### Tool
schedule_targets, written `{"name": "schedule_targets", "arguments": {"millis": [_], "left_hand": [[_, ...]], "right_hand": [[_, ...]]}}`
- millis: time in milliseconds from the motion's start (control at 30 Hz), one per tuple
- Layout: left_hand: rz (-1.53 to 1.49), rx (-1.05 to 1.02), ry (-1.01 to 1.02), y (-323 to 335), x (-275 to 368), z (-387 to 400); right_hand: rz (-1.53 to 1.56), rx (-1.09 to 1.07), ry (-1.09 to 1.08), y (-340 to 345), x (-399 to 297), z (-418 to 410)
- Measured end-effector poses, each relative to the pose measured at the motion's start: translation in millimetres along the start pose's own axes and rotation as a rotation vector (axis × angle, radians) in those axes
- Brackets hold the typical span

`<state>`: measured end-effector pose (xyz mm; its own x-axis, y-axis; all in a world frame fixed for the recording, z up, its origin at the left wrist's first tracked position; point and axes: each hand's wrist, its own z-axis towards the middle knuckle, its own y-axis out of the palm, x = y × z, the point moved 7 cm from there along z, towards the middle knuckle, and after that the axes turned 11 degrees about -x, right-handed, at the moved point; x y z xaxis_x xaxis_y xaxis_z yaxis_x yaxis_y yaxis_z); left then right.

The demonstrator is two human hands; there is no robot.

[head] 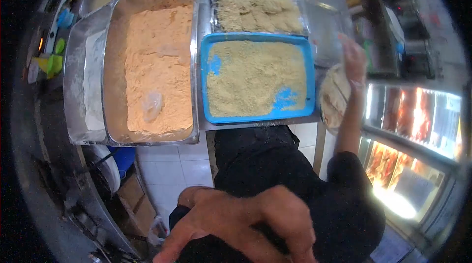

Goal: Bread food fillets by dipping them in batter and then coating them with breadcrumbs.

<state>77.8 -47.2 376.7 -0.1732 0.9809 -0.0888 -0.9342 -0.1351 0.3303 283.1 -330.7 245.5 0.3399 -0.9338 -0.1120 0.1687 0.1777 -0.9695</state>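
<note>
Very large and close to the camera, my left hand (243, 218) is bare, with its fingers spread and bent. Its fingertips run out of the picture at the bottom, so what they touch is hidden. My right hand (354, 58) is blurred, seemingly in a clear plastic glove, raised to the right of the table. Below it stands a round tub (333, 104) of pale, flat pieces. In front of me lies a blue plastic tray (204, 78) spread with pale crumbs (254, 75); bare blue shows in two patches. Behind it, a tray holds rows of crumb-coated pieces (258, 6).
Left of the blue tray, a deep steel pan (116, 67) holds orange-tinted flour (158, 71) with translucent plastic (152, 104) on it. Beside it is a pan of white flour (95, 78). A lit glass cabinet (409, 148) stands at right.
</note>
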Motion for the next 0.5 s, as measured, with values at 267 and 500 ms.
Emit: {"name": "schedule_targets", "arguments": {"millis": [267,500], "left_hand": [[-0.255,0.305,-0.719,25,-87,-6],[-0.545,0.525,-0.323,55,-170,-17]], "right_hand": [[-0.357,-0.500,0.567,18,128,-187],[-0.354,-0.700,0.488,37,130,-192]]}}
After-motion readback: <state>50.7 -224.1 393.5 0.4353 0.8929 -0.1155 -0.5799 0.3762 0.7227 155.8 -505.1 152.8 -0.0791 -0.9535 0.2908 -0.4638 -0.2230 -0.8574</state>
